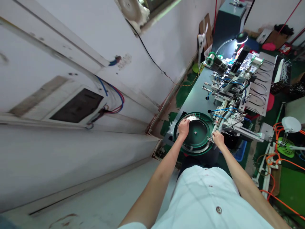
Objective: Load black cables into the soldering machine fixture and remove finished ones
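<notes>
2 bare hands are curled at the green bowl (201, 137), which sits at the near edge of the tabletop (198, 95): the left hand (184, 128) over its ring, the right hand (218, 139) beside the metal track (217, 123) (any pinched item is too small to tell).

A desk lamp (241, 38) glares white over an otherwise dim, slightly soft, wide-angle-stretched view.

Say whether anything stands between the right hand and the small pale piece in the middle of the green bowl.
Yes: the metal fitting at the edge of the bowl and the bowl's raised side stand between the right hand and the pale piece.
</notes>
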Demonstrator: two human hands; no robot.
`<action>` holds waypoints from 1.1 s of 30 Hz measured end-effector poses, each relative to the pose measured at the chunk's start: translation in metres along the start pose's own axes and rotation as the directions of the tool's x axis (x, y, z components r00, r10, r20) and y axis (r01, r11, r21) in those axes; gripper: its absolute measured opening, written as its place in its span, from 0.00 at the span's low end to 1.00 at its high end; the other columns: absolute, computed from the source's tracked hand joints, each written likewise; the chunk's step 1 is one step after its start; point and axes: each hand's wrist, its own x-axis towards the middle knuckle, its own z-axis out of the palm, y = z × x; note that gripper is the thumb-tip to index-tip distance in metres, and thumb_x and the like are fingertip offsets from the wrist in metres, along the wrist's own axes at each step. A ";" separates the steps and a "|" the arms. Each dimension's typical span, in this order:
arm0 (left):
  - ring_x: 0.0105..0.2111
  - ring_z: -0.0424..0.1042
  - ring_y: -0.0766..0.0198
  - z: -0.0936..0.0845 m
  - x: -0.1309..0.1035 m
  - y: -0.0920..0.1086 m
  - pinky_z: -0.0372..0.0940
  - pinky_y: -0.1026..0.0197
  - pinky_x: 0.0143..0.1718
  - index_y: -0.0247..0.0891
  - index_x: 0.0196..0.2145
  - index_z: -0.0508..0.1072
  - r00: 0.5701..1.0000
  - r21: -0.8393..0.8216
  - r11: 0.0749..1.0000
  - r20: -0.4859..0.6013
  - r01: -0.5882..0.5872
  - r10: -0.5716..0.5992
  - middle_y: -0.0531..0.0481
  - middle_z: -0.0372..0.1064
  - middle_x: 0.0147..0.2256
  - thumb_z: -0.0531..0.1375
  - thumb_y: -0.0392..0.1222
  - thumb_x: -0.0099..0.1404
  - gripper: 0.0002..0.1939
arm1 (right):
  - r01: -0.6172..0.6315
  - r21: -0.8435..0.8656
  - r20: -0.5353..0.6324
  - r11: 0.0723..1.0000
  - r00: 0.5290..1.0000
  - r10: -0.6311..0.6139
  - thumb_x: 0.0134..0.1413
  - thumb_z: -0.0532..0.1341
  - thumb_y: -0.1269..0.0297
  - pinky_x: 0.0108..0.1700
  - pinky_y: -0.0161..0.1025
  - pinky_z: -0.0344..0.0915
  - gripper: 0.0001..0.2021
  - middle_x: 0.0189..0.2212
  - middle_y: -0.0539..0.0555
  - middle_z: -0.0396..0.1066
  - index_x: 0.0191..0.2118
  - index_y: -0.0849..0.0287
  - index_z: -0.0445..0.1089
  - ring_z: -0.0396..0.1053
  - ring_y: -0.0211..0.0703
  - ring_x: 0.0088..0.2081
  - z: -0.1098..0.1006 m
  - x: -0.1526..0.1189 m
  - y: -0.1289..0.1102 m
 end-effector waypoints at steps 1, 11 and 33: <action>0.43 0.70 0.55 0.000 -0.006 0.002 0.62 0.58 0.43 0.38 0.36 0.75 1.000 -0.046 0.999 -0.002 0.014 -0.014 0.42 0.72 0.39 0.53 0.39 0.65 0.11 | 0.010 -0.024 0.017 1.000 1.000 -0.010 0.58 0.52 0.70 0.30 0.33 0.57 0.12 0.35 0.57 0.70 0.35 0.60 0.73 0.69 0.39 0.31 0.001 0.002 -0.001; 0.33 0.76 0.62 0.015 -0.068 0.027 0.71 0.61 0.35 0.31 0.43 0.74 0.978 -0.460 0.879 0.208 0.124 -0.029 0.42 0.76 0.34 0.55 0.40 0.64 0.14 | 0.131 -0.084 0.024 0.988 0.991 -0.130 0.57 0.54 0.72 0.28 0.32 0.56 0.10 0.35 0.58 0.70 0.32 0.62 0.72 0.68 0.38 0.29 -0.001 -0.004 0.000; 0.38 0.72 0.61 0.007 -0.061 0.040 0.65 0.63 0.40 0.42 0.48 0.71 0.949 0.129 0.962 0.241 -0.239 0.203 0.48 0.74 0.38 0.54 0.36 0.65 0.15 | 0.345 0.167 -0.292 0.924 0.912 -0.288 0.61 0.50 0.68 0.33 0.32 0.58 0.12 0.30 0.54 0.70 0.34 0.60 0.71 0.67 0.38 0.31 -0.043 -0.038 -0.038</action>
